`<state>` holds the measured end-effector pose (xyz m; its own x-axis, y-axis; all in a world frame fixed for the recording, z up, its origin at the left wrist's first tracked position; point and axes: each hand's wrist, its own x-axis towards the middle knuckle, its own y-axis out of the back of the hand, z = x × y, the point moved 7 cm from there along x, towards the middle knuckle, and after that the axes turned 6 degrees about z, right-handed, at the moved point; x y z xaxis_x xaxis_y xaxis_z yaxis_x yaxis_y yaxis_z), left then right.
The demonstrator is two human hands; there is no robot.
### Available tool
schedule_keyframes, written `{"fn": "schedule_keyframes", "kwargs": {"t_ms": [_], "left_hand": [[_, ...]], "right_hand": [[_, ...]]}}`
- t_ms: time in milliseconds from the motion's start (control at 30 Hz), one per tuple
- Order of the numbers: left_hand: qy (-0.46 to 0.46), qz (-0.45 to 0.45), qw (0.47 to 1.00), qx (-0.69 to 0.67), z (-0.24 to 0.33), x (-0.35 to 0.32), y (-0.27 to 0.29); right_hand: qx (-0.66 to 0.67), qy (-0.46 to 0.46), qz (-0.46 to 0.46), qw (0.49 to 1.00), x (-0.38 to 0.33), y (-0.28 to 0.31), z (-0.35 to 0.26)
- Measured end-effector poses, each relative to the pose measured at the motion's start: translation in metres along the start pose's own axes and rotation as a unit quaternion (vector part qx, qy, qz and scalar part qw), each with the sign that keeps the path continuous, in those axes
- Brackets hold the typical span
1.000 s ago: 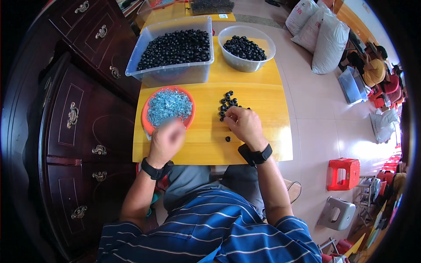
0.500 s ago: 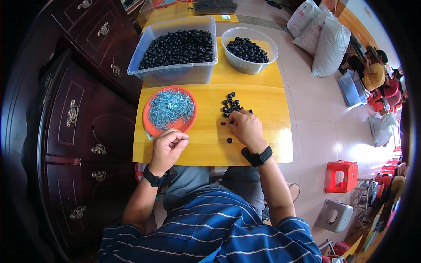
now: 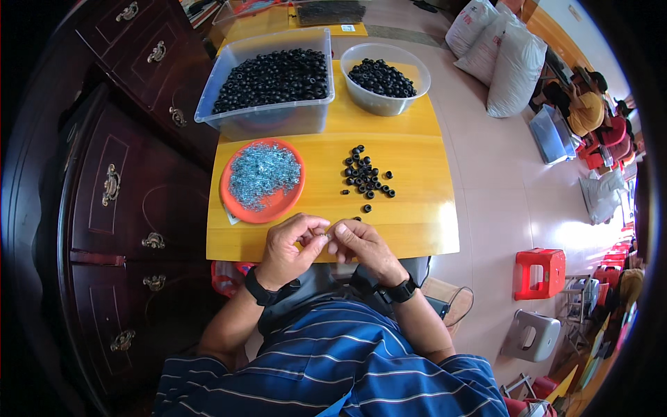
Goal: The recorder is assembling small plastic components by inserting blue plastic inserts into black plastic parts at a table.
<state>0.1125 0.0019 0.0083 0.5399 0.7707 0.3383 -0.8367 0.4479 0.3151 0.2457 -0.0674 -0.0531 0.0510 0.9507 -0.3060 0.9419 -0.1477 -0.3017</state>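
My left hand and my right hand meet at the near edge of the yellow table, fingertips pinched together on a small part too tiny to make out. Beyond them lies a loose pile of black rings. An orange plate at the left holds a heap of small silvery metal pieces. Both wrists wear black bands.
A clear bin and a clear round bowl, both full of black rings, stand at the table's far side. Dark wooden drawers line the left. A red stool, a grey stool, white sacks and seated people are at right.
My left hand drew back from the orange plate and my right hand from the ring pile. Both came together at the table's near edge.
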Motion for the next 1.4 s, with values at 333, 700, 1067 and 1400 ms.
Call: {"fn": "schedule_keyframes", "kwargs": {"t_ms": [333,700,1067,1400], "left_hand": [[-0.006,-0.043,0.998,0.045,-0.006,-0.006,-0.009],[0.055,-0.026,0.998,0.030,-0.025,-0.012,-0.010],[0.097,-0.029,0.995,-0.016,-0.048,-0.022,-0.011],[0.169,-0.026,0.984,-0.042,-0.063,-0.036,-0.004]], "right_hand": [[0.009,-0.018,0.003,1.000,0.001,0.002,0.024],[-0.077,0.053,0.048,0.994,0.000,0.005,0.028],[-0.343,0.224,0.149,0.900,-0.013,0.006,-0.023],[-0.513,0.234,0.318,0.762,0.004,0.098,-0.045]]}}
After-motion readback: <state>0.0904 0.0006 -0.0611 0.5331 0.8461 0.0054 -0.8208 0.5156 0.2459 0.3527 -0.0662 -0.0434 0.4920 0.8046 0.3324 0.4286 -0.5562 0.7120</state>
